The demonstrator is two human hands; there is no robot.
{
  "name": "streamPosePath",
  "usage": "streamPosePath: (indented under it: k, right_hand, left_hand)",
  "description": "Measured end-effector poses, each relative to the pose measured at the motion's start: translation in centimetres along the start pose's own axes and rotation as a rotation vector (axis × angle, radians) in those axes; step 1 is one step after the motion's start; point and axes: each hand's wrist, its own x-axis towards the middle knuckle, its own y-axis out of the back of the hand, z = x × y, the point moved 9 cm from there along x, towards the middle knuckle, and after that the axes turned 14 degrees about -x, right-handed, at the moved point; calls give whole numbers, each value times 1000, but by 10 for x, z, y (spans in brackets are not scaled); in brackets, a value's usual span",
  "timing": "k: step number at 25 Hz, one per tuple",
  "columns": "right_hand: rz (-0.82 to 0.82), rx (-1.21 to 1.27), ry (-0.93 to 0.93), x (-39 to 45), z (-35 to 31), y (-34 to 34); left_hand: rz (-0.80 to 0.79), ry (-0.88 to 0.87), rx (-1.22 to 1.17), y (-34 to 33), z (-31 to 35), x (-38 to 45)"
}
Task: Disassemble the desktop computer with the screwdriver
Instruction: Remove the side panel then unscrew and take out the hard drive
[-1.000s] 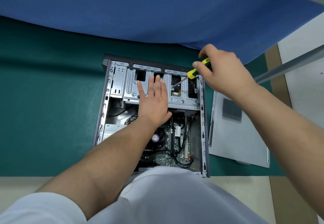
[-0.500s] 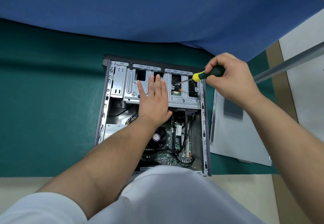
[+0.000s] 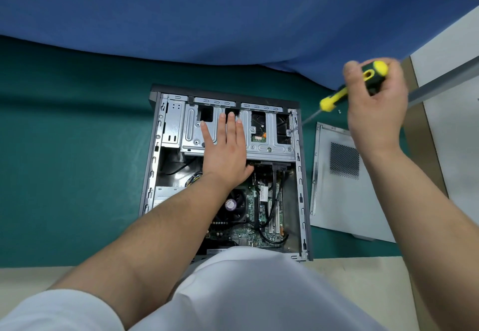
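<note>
Two hands work over an open desktop computer case (image 3: 300, 175) lying on a green mat (image 3: 64, 149).
Left hand (image 3: 225, 151) presses flat on the drive cage (image 3: 269, 146); right hand (image 3: 375, 107) grips the yellow-and-black screwdriver (image 3: 344, 94), tip at the case's right rail, removed side panel (image 3: 344, 188) alongside.

- Short white sleeve (image 3: 57, 310) on the left upper arm; forearms bare.
- White garment (image 3: 259, 291) over the torso, smooth and plain.
- Both hands bare, without gloves, rings or watch.
</note>
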Motion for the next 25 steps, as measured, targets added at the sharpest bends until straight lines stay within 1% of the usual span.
streamPosePath:
  k: [1,2,3,5,7,8,10,11,13,20,25]
  right_hand:
    - [35,7,34,2,-6,1]
    - [21,8,63,3,-9,-4]
    - [-38,-30,98,4,-11,-17]
    - [-263,-246,173,-2,-10,-60]
    - [-529,-489,189,-18,4,-110]
    - [-634,-592,198,-27,11,-131]
    - [-780,-743,269,-43,19,-166]
    - [-819,-791,308,-49,22,-180]
    - [-831,-853,366,-55,26,-197]
    - [-706,-881,450,-65,22,-207]
    - [-676,-906,404,-68,24,-208]
  left_hand:
    - [-1,-1,-2,0,0,0]
    - [-2,-1,-4,1,0,0]
    - [-1,-1,-7,1,0,0]
    - [2,0,-9,1,0,0]
    - [5,-2,-3,1,0,0]
    - [7,-5,1,1,0,1]
    - [11,-7,3,1,0,1]
    - [12,-7,3,0,0,1]
    - [14,-6,4,-1,-1,2]
    - [26,-5,-5,-3,-1,2]
    - [34,-10,-1,-2,-2,2]
